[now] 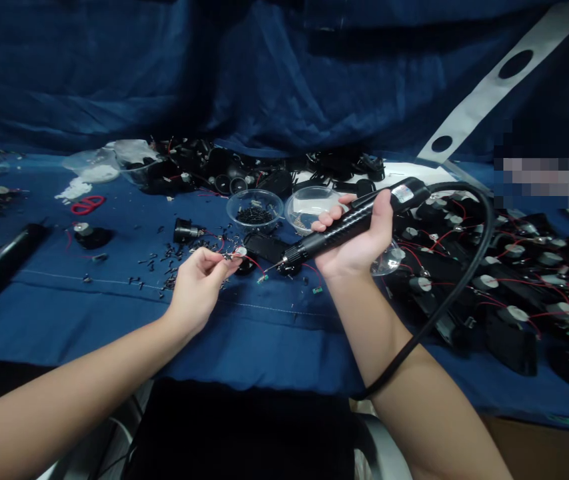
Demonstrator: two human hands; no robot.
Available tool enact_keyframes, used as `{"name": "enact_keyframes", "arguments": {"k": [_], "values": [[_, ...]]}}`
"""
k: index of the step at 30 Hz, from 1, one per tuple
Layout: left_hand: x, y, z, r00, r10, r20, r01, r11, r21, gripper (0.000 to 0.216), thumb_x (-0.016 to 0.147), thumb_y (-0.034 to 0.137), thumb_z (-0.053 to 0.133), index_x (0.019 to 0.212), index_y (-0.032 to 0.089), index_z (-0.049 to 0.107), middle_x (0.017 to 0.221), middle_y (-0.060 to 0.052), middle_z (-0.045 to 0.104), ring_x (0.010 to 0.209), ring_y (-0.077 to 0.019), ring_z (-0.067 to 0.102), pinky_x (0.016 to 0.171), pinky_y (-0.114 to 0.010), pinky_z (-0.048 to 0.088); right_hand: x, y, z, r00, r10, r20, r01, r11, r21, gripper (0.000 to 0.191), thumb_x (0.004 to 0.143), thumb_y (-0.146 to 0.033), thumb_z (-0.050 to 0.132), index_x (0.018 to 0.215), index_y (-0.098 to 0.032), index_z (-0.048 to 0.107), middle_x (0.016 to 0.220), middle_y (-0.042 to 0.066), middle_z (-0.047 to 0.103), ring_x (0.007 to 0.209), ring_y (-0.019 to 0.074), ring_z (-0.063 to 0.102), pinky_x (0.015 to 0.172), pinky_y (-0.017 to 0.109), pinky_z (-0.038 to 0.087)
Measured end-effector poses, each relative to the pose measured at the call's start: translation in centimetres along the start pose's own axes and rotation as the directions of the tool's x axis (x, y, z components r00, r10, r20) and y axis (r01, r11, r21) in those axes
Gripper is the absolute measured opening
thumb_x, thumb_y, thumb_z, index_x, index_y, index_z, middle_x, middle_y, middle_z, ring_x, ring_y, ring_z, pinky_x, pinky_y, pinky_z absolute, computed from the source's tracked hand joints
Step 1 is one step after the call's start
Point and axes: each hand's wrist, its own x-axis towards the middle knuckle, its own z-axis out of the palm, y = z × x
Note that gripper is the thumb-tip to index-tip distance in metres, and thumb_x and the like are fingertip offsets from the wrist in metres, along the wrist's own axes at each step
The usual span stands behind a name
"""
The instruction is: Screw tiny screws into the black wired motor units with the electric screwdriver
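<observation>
We see the right hand (352,252) closed around a corded electric screwdriver (364,217), tip just beside a small wired part (238,252), maybe a motor, pinched in the left hand (197,287). A plastic bowl of black screws (253,219) sits behind the screwdriver; wired black units (512,340) lie right of it.
</observation>
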Motion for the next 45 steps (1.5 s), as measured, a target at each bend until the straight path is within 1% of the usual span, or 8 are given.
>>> {"name": "enact_keyframes", "arguments": {"k": [4, 9, 12, 15, 20, 28, 36, 45], "values": [[-0.7, 0.4, 2.0, 0.99, -0.099, -0.101, 0.074, 0.971, -0.226, 0.034, 0.074, 0.031, 0.091, 0.085, 0.018, 0.062, 0.097, -0.008, 0.083, 0.102, -0.0256, 0.081, 0.109, -0.05, 0.06, 0.0, 0.1, -0.1, 1.0, 0.014, -0.028, -0.014, 1.0, 0.003, 0.052, 0.084, -0.072, 0.064, 0.074, -0.021, 0.062, 0.055, -0.005, 0.055, 0.046, 0.007, 0.054, 0.046, 0.021, 0.045], [-0.9, -0.1, 3.3, 0.984, -0.044, -0.175, -0.007, 0.961, -0.277, 0.033, 0.071, 0.029, 0.092, 0.084, 0.019, 0.064, 0.089, -0.004, 0.08, 0.102, -0.0246, 0.08, 0.11, -0.049, 0.059, 0.1, -0.1, 0.1, 0.998, 0.026, -0.056, -0.026, 1.0, 0.009, 0.053, 0.083, -0.073, 0.064, 0.073, -0.021, 0.061, 0.055, -0.005, 0.054, 0.046, 0.0066, 0.054, 0.045, 0.02, 0.045], [-0.7, -0.9, 3.5, 0.988, -0.015, -0.156, -0.01, 0.988, -0.157, 0.031, 0.069, 0.033, 0.091, 0.08, 0.019, 0.065, 0.092, -0.005, 0.08, 0.102, -0.0256, 0.078, 0.105, -0.047, 0.059, 0.1, -0.3, 0.2, 0.997, 0.029, -0.07, -0.028, 0.999, 0.02, 0.052, 0.083, -0.072, 0.064, 0.073, -0.021, 0.061, 0.055, -0.006, 0.053, 0.046, 0.0061, 0.053, 0.045, 0.02, 0.045], [-0.3, -1.5, 3.1, 0.994, 0.042, -0.1, -0.018, 0.973, 0.231, 0.019, 0.076, 0.036, 0.082, 0.081, 0.02, 0.073, 0.093, -0.006, 0.081, 0.094, -0.0267, 0.076, 0.097, -0.046, 0.057, 0.3, -0.7, 0.1, 0.995, 0.034, -0.091, -0.032, 0.999, 0.029, 0.052, 0.082, -0.073, 0.063, 0.073, -0.022, 0.061, 0.056, -0.006, 0.053, 0.047, 0.0057, 0.053, 0.045, 0.019, 0.046], [1.1, -1.6, 1.5, 0.957, 0.266, 0.117, -0.26, 0.606, 0.752, 0.012, 0.085, 0.033, 0.072, 0.083, 0.025, 0.082, 0.093, -0.006, 0.081, 0.101, -0.0302, 0.07, 0.098, -0.047, 0.053, 0.8, -1.2, -0.2, 0.995, 0.01, -0.101, -0.009, 1.0, 0.01, 0.052, 0.079, -0.075, 0.061, 0.071, -0.024, 0.062, 0.057, -0.006, 0.053, 0.047, 0.0055, 0.053, 0.046, 0.02, 0.047], [2.9, -1.2, -0.8, 0.78, 0.392, 0.487, -0.589, 0.199, 0.783, 0.024, 0.097, 0.033, 0.059, 0.087, 0.024, 0.079, 0.089, -0.011, 0.078, 0.094, -0.0305, 0.071, 0.09, -0.046, 0.057, 0.5, -1.5, 0.3, 0.987, 0.005, -0.161, -0.005, 1.0, 0.002, 0.05, 0.085, -0.072, 0.056, 0.069, -0.025, 0.063, 0.056, -0.005, 0.054, 0.048, 0.0075, 0.052, 0.046, 0.024, 0.048], [4.7, 0.2, -4.6, 0.61, 0.255, 0.75, -0.786, 0.314, 0.532, 0.019, 0.101, 0.034, 0.056, 0.094, 0.026, 0.072, 0.113, -0.006, 0.083, 0.112, -0.0232, 0.076, 0.131, -0.056, 0.034, -0.1, -0.6, 0.3, 0.998, 0.019, -0.067, -0.021, 0.999, -0.03, 0.05, 0.08, -0.076, 0.06, 0.072, -0.027, 0.061, 0.058, -0.006, 0.052, 0.049, 0.0076, 0.052, 0.046, 0.024, 0.046], [4.8, 0.6, -4.9, 0.61, 0.273, 0.744, -0.767, 0.437, 0.469, 0.024, 0.101, 0.036, 0.054, 0.095, 0.024, 0.073, 0.099, -0.006, 0.081, 0.098, -0.0218, 0.077, 0.129, -0.055, 0.042, -0.4, 0.5, 0.2, 0.998, 0.051, -0.045, -0.053, 0.997, -0.047, 0.05, 0.08, -0.075, 0.059, 0.071, -0.026, 0.063, 0.056, -0.006, 0.053, 0.047, 0.0057, 0.052, 0.046, 0.021, 0.044]]}}
